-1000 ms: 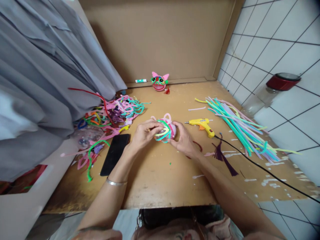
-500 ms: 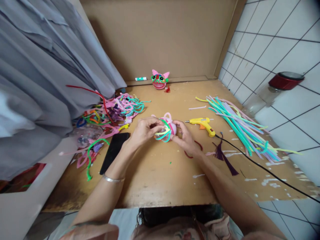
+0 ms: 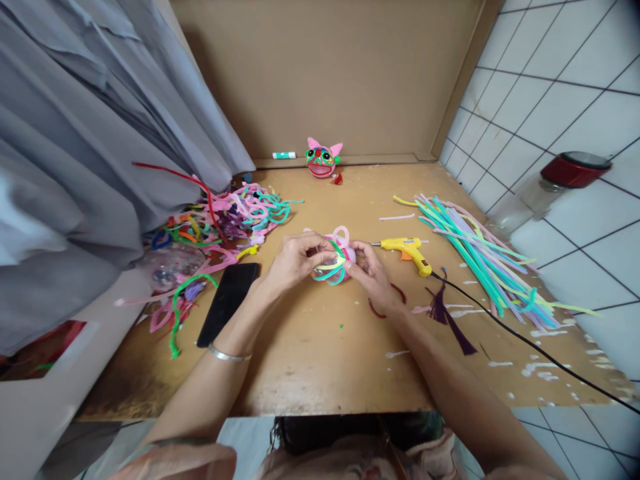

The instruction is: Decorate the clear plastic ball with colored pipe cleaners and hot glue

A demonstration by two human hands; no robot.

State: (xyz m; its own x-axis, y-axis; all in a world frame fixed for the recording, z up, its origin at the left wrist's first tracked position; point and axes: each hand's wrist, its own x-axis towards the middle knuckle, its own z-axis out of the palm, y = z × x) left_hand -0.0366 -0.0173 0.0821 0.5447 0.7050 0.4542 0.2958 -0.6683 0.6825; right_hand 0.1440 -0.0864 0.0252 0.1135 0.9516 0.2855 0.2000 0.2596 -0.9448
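Between my hands, over the middle of the table, is a rounded pipe-cleaner craft piece with pink, green, yellow and teal loops. My left hand pinches it from the left, thumb and fingertips on the green and yellow strands. On the other side my right hand is closed on its right edge, thumb against the front where the strands meet. Fingers partly hide the piece. Just right of my right hand lies a yellow glue gun, its nozzle towards my fingers. A dark red loop shows beside my right wrist.
Tangled pipe cleaners and a black phone lie left. Straight pipe cleaners, a purple tassel and a red-lidded jar are right. A finished-looking animal head and a glue stick stand at the back.
My right thumb has moved up and inward onto the front of the craft piece, where the strands meet. My left hand keeps its pinch. The whole view has shifted slightly.
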